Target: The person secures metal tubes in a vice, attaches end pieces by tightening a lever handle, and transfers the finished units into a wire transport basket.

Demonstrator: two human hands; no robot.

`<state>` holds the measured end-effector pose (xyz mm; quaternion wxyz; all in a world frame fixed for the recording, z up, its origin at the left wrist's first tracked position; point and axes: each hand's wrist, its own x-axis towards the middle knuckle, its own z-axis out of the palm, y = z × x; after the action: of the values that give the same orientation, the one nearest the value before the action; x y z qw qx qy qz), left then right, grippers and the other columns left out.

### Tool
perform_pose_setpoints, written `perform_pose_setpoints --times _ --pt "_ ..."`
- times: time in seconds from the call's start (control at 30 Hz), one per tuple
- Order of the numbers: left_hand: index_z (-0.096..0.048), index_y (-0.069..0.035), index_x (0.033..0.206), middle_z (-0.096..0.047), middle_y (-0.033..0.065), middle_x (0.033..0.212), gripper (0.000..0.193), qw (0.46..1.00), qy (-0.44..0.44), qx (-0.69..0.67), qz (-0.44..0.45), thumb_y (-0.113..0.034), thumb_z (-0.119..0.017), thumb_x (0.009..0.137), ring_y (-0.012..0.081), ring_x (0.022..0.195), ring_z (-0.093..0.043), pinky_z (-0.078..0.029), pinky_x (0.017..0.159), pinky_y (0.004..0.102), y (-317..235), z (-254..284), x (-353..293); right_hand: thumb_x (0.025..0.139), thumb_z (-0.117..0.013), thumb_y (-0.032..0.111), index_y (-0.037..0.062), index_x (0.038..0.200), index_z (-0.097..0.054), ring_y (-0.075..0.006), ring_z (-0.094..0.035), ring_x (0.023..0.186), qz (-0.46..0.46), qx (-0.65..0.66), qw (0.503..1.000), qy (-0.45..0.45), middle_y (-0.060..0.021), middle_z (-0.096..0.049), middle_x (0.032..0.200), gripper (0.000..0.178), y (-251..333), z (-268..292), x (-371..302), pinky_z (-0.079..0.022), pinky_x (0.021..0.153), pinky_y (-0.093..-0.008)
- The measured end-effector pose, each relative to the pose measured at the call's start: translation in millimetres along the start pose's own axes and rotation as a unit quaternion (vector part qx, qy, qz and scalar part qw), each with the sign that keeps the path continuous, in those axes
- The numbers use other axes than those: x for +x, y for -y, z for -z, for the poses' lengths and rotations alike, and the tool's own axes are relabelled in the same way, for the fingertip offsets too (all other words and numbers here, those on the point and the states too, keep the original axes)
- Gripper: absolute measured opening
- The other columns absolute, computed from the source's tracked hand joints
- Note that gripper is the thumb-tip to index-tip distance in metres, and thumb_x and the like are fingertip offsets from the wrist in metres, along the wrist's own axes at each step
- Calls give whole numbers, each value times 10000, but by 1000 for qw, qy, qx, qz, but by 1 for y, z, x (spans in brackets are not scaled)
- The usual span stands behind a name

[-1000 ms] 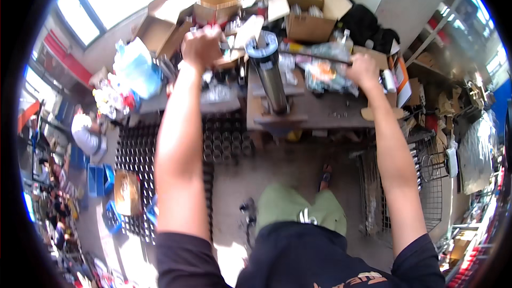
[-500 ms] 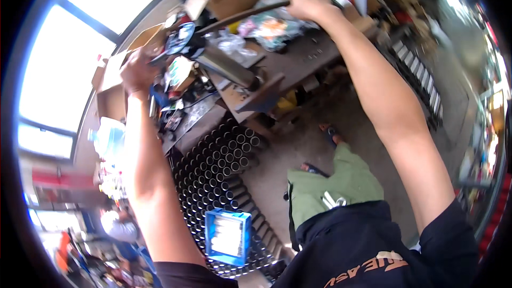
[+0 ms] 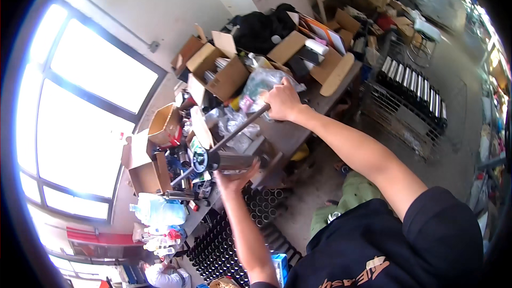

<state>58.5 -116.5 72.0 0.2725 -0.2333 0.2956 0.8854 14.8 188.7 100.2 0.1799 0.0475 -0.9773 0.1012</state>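
Observation:
A long dark bar (image 3: 240,127) crosses the round end of a metal cylinder (image 3: 232,160) at the bench. My right hand (image 3: 284,100) is closed round the bar's upper right end. Its lower left end (image 3: 181,177) sticks out free past the cylinder. My left hand (image 3: 236,179) lies along the near underside of the cylinder, fingers stretched out and thumb apart, seemingly touching it. The cylinder's round end cap (image 3: 199,160) faces left, with the bar running across it.
Cardboard boxes (image 3: 218,72) and plastic bags (image 3: 264,86) crowd the bench (image 3: 288,136). Below stand rows of dark tubes (image 3: 216,245) and a blue crate (image 3: 280,268). A wire cart (image 3: 402,112) with dark tubes is at right. Another person (image 3: 166,276) sits at lower left.
My left hand has let go of the bar's left end and moved to the cylinder. The bar is turned to a steeper slant, my right hand still on it. The view has shifted.

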Motion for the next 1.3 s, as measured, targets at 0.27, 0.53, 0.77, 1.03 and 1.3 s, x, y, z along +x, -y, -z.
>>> perform_pose_setpoints --times 0.27,0.53,0.77,1.03,1.3 --pt "-661 -98 891 -664 75 877 217 927 -44 -355 -110 -307 -679 836 261 846 -638 -569 740 400 18 -24 15 796 -718 253 107 668 -638 -353 -616 754 29 35 998 -43 -129 -635 699 210 -210 -24 -14 -433 785 -462" --pt "-492 -3 1326 -559 153 1182 620 910 215 -110 -337 -442 -548 892 272 936 -594 -565 796 414 95 -84 -74 897 -736 437 -39 663 -628 -105 -442 546 -171 223 943 180 -47 -482 512 541 -255 -140 -256 -387 522 -370" --pt "-531 6 1113 -513 103 1017 853 849 326 -9 -416 -805 -478 852 211 763 -579 -501 615 367 85 -114 -55 850 -688 530 28 846 -733 -391 -702 811 -255 190 895 314 -223 -697 782 504 -161 -193 -237 -508 713 -471" --pt "-573 -3 1162 -643 134 967 819 901 9 23 -433 -746 -290 964 243 783 -684 -592 656 383 86 -120 -102 818 -710 497 58 995 -769 -369 -702 995 -319 216 856 345 -229 -734 960 477 -135 -225 -203 -512 874 -449" --pt "-530 -27 1185 -677 131 856 552 865 -122 75 -481 -544 -400 1044 242 687 -706 -614 597 382 84 -100 -114 903 -677 345 168 628 -453 -147 -372 385 -469 482 613 414 14 -418 524 396 -122 -298 -180 -284 359 -317"
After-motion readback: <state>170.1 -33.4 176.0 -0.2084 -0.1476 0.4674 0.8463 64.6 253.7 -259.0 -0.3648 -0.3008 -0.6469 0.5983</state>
